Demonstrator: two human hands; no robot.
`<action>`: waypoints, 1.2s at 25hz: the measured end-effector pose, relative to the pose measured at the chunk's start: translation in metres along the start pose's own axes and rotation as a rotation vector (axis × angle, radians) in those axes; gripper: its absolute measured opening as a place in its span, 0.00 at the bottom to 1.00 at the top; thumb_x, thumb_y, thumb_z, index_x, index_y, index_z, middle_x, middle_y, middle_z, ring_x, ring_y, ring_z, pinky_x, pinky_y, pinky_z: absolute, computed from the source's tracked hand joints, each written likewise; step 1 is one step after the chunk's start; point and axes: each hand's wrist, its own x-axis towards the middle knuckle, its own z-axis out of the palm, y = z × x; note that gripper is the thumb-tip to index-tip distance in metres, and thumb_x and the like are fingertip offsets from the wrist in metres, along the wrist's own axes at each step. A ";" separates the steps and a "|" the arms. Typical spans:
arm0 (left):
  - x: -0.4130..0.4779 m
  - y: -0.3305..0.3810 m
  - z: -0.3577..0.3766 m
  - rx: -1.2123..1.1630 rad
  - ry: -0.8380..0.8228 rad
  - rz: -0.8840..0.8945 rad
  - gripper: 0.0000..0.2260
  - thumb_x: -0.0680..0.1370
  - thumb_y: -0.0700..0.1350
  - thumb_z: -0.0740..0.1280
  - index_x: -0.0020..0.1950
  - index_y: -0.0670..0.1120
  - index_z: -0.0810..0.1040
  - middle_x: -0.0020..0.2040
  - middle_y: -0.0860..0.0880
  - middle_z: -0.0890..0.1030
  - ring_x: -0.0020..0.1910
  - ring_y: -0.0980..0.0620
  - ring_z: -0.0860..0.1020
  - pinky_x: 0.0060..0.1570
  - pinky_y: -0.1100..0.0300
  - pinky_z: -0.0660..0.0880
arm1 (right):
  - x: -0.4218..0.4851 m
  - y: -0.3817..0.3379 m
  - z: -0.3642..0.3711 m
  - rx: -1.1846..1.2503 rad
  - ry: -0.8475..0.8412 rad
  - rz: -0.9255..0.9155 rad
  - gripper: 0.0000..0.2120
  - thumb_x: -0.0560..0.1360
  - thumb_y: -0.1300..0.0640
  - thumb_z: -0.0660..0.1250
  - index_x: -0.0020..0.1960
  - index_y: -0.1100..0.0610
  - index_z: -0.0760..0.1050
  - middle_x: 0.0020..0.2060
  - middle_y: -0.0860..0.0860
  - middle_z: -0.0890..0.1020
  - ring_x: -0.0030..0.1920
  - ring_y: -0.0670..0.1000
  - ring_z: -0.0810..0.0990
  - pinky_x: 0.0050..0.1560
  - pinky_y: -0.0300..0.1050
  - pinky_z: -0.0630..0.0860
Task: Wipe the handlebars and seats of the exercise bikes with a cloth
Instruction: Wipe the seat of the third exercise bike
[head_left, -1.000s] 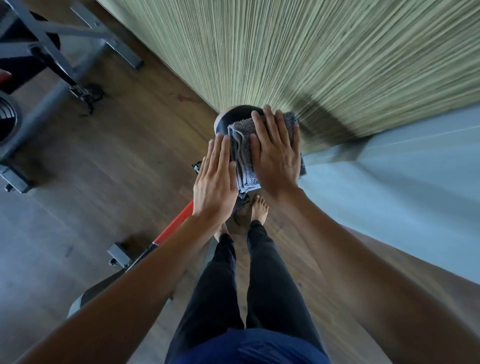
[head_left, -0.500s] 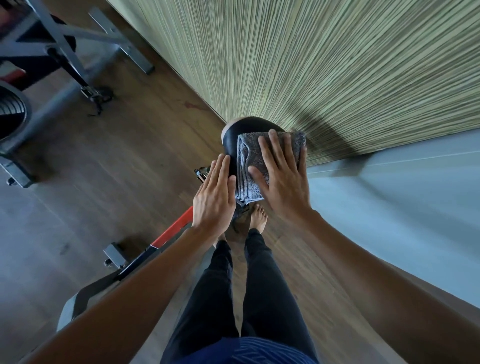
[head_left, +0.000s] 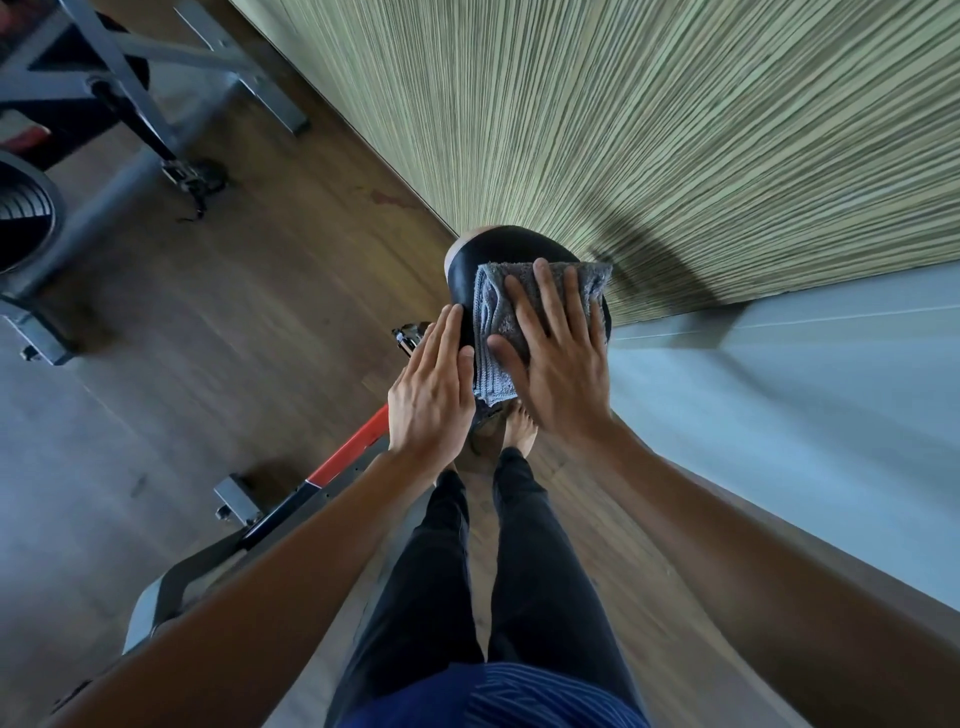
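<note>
A dark wooden floor (head_left: 249, 291) ran from the upper left toward the bottom of the frame, giving way to a paler grey floor area (head_left: 78, 493) at the left edge. A green ribbed wall (head_left: 675, 130) filled the upper right, with a soft shadow (head_left: 654, 260) low on it. A pale grey-blue wall (head_left: 805, 415) met it at the right. Black trousers (head_left: 535, 571), a bare foot (head_left: 519, 431) and a blue striped garment (head_left: 493, 696) showed at bottom centre.

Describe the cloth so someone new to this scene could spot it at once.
Start at the green striped wall; in front of its lower edge, mid-frame, sits a black bike seat. The cloth lies folded on top of the seat, pressed under the flat right hand. It is the only grey, fuzzy thing there, set against the seat's smooth black.
</note>
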 end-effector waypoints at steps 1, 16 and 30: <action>0.000 0.001 0.000 0.006 0.000 -0.001 0.23 0.84 0.50 0.49 0.77 0.44 0.64 0.75 0.47 0.69 0.72 0.51 0.70 0.67 0.54 0.73 | -0.002 -0.002 0.003 0.001 0.028 0.001 0.30 0.83 0.37 0.50 0.79 0.51 0.59 0.80 0.53 0.58 0.80 0.56 0.54 0.79 0.56 0.52; -0.006 0.012 -0.067 -0.060 -0.056 0.020 0.19 0.85 0.46 0.55 0.76 0.47 0.65 0.76 0.48 0.67 0.75 0.51 0.64 0.73 0.52 0.64 | -0.009 -0.016 -0.055 0.534 -0.066 -0.025 0.26 0.84 0.49 0.50 0.77 0.61 0.63 0.78 0.56 0.62 0.80 0.53 0.56 0.77 0.57 0.59; -0.140 0.105 -0.163 0.090 0.298 -0.053 0.17 0.82 0.43 0.62 0.71 0.47 0.73 0.65 0.48 0.79 0.63 0.50 0.76 0.59 0.53 0.73 | -0.066 -0.008 -0.192 0.644 -0.085 -0.319 0.19 0.84 0.59 0.58 0.75 0.57 0.68 0.75 0.50 0.68 0.75 0.41 0.61 0.75 0.30 0.52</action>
